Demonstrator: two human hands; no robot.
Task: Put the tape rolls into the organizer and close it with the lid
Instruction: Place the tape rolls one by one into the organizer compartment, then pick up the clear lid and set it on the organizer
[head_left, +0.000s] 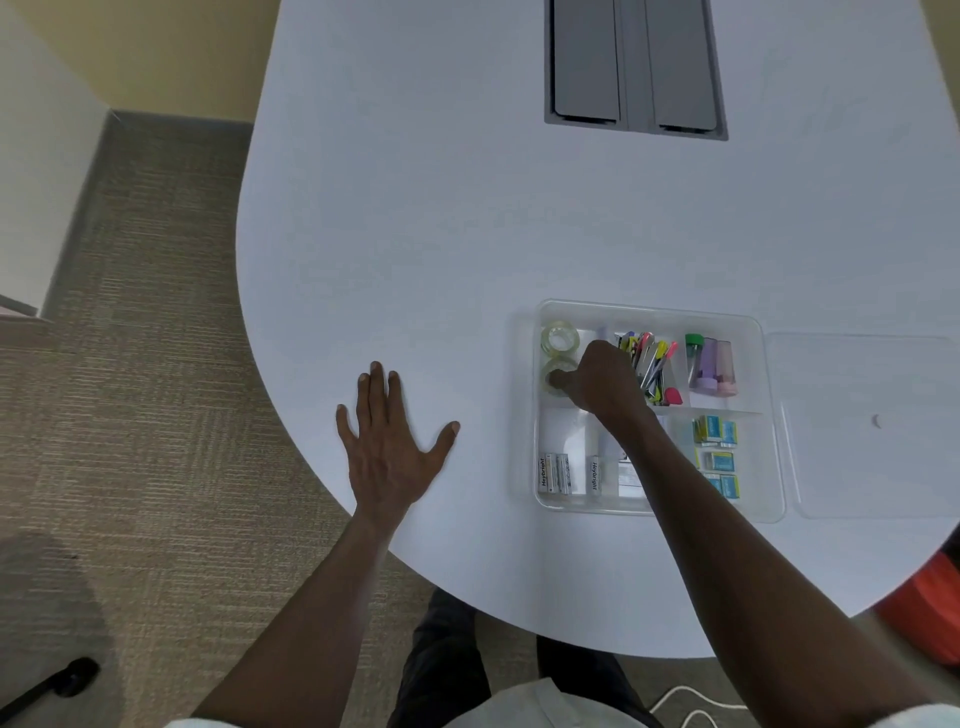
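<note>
A clear plastic organizer (774, 467) with several compartments sits on the white table. Its far left compartment holds two clear tape rolls: one (559, 336) lies free at the back, and the nearer roll (553, 370) sits under my right hand (605, 382). My fingers are curled around that nearer roll, with a fingertip in its hole. My left hand (387, 441) lies flat on the table to the left of the organizer, fingers spread, holding nothing. The clear lid (872, 426) lies flat on the table right of the organizer.
Other compartments hold coloured pens (652, 364), small pastel bottles (711, 366), batteries (555, 473) and blue staple boxes (719, 457). A grey cable hatch (634, 67) is set into the table (415, 234) farther back. The rounded table edge runs close to my left hand.
</note>
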